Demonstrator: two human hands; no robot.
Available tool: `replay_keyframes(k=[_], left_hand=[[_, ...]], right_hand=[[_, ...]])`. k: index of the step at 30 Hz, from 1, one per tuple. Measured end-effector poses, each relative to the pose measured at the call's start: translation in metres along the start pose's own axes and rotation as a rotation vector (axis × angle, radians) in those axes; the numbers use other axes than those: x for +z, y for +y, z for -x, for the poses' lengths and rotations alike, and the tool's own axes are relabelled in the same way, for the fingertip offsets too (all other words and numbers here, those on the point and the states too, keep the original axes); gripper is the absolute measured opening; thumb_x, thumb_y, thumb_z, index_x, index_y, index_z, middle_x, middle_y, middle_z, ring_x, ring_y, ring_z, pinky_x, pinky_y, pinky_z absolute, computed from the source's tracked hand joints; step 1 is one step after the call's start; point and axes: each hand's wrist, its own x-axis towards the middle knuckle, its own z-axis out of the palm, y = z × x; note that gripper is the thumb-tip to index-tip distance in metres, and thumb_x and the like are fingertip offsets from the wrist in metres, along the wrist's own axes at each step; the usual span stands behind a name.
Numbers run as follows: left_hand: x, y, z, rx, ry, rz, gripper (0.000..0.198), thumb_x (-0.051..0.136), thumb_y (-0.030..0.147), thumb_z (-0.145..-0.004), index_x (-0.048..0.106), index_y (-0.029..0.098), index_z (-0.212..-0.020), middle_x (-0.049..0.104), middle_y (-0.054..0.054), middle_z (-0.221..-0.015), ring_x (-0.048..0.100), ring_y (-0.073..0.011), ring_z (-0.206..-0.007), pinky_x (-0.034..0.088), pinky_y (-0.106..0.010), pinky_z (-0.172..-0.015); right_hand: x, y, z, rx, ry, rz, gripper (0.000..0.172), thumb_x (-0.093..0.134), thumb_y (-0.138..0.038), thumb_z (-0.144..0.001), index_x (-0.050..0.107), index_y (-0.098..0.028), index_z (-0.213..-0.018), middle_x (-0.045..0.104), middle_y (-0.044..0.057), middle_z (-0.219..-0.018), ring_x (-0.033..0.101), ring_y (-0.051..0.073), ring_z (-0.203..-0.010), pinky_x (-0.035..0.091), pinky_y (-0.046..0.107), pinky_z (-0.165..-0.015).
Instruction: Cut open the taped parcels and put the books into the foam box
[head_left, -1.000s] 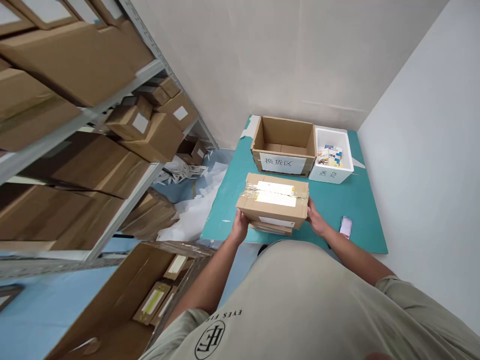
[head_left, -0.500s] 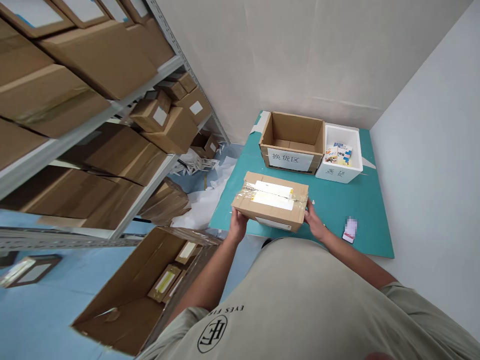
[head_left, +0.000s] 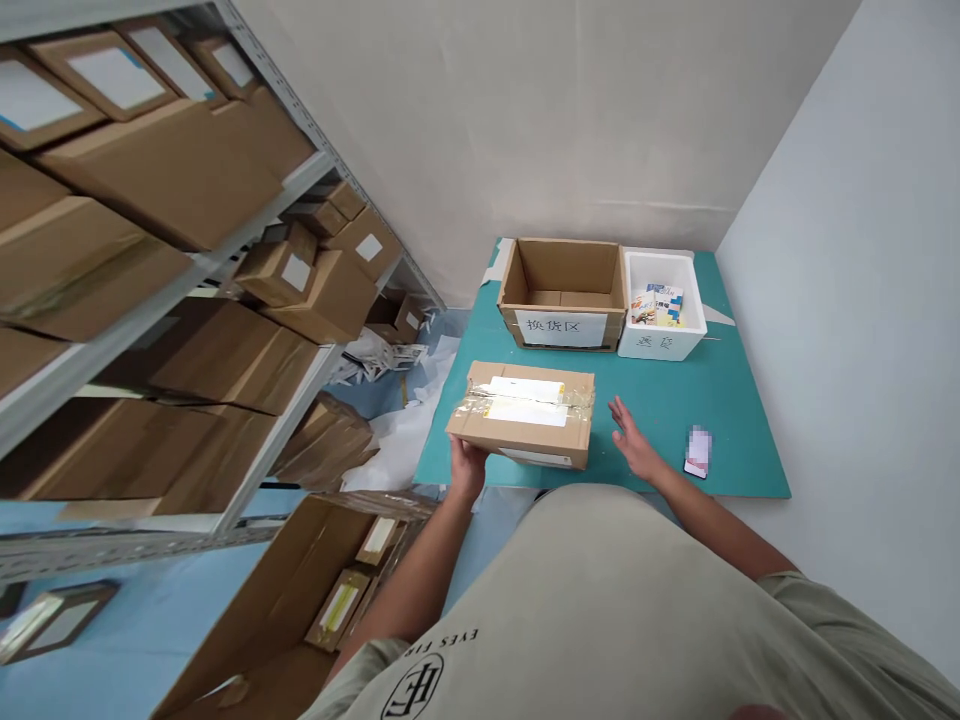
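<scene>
A taped cardboard box [head_left: 517,437] with white labels on its top sits at the near left edge of the green table [head_left: 652,390]. My left hand [head_left: 468,470] grips its lower left corner, the fingers partly hidden under the box. Off the box's right side, my right hand [head_left: 634,442] hovers with fingers spread and nothing in them. To the right of that hand lies a phone [head_left: 697,452], its screen blurred out.
An open cardboard box [head_left: 562,325] with a handwritten label stands at the table's back, beside a white foam box [head_left: 660,343] holding booklets. Shelves of cartons [head_left: 165,170] rise on the left. A large open carton [head_left: 277,580] holding small boxes is on the floor.
My right hand has let go of the taped box's right side and opened, moving slightly away from it. The left hand keeps its hold. The camera view has shifted.
</scene>
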Motion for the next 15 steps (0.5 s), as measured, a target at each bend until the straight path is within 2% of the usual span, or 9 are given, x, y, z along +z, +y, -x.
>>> replay_keyframes(k=[3, 6, 9, 11, 13, 15], left_hand=[[-0.005, -0.001, 0.000, 0.069, 0.048, -0.032, 0.092, 0.051, 0.105, -0.099, 0.079, 0.034, -0.149, 0.083, -0.010, -0.152, 0.064, -0.0389, -0.163, 0.066, -0.049, -0.115], [-0.006, 0.000, 0.002, 0.113, 0.082, -0.041, 0.085, 0.048, 0.103, -0.101, 0.079, 0.037, -0.147, 0.084, -0.007, -0.152, 0.065, -0.0361, -0.160, 0.067, -0.046, -0.112], [-0.003, 0.003, 0.009, 0.139, 0.106, -0.010, 0.083, 0.048, 0.101, -0.101, 0.078, 0.039, -0.147, 0.081, -0.004, -0.158, 0.063, -0.0347, -0.164, 0.066, -0.045, -0.115], [-0.001, 0.006, 0.012, 0.172, 0.103, 0.011, 0.081, 0.050, 0.099, -0.102, 0.077, 0.040, -0.150, 0.078, -0.002, -0.163, 0.060, -0.0339, -0.167, 0.063, -0.042, -0.120], [-0.001, 0.010, 0.013, 0.183, 0.099, 0.010, 0.080, 0.050, 0.096, -0.102, 0.075, 0.039, -0.154, 0.076, -0.002, -0.167, 0.059, -0.0329, -0.169, 0.062, -0.040, -0.120], [-0.004, 0.013, 0.012, 0.107, 0.034, -0.025, 0.083, 0.046, 0.097, -0.103, 0.071, 0.040, -0.157, 0.074, 0.000, -0.169, 0.057, -0.0302, -0.170, 0.062, -0.036, -0.116]], right_hand=[[-0.028, 0.037, 0.018, 0.091, 0.142, 0.056, 0.129, 0.073, -0.100, -0.092, 0.022, -0.041, -0.195, 0.036, 0.017, -0.198, 0.032, 0.039, -0.185, 0.027, 0.070, -0.146], [-0.051, 0.072, 0.043, 0.326, 0.290, 0.283, 0.122, 0.076, -0.086, -0.096, 0.028, -0.031, -0.194, 0.050, 0.021, -0.189, 0.046, 0.041, -0.177, 0.034, 0.067, -0.144], [-0.060, 0.098, 0.070, 0.585, 0.328, 0.583, 0.106, 0.074, -0.060, -0.104, 0.033, -0.018, -0.192, 0.050, 0.027, -0.186, 0.053, 0.044, -0.170, 0.041, 0.061, -0.140], [-0.060, 0.109, 0.083, 0.688, 0.303, 0.701, 0.097, 0.075, -0.045, -0.105, 0.037, -0.015, -0.189, 0.048, 0.028, -0.187, 0.053, 0.045, -0.168, 0.041, 0.057, -0.138], [-0.056, 0.118, 0.090, 0.706, 0.301, 0.697, 0.090, 0.077, -0.034, -0.104, 0.044, -0.015, -0.185, 0.049, 0.028, -0.185, 0.052, 0.045, -0.166, 0.039, 0.053, -0.137], [-0.054, 0.125, 0.094, 0.652, 0.344, 0.588, 0.079, 0.078, -0.030, -0.104, 0.053, -0.016, -0.177, 0.055, 0.025, -0.178, 0.050, 0.043, -0.164, 0.040, 0.049, -0.132]])
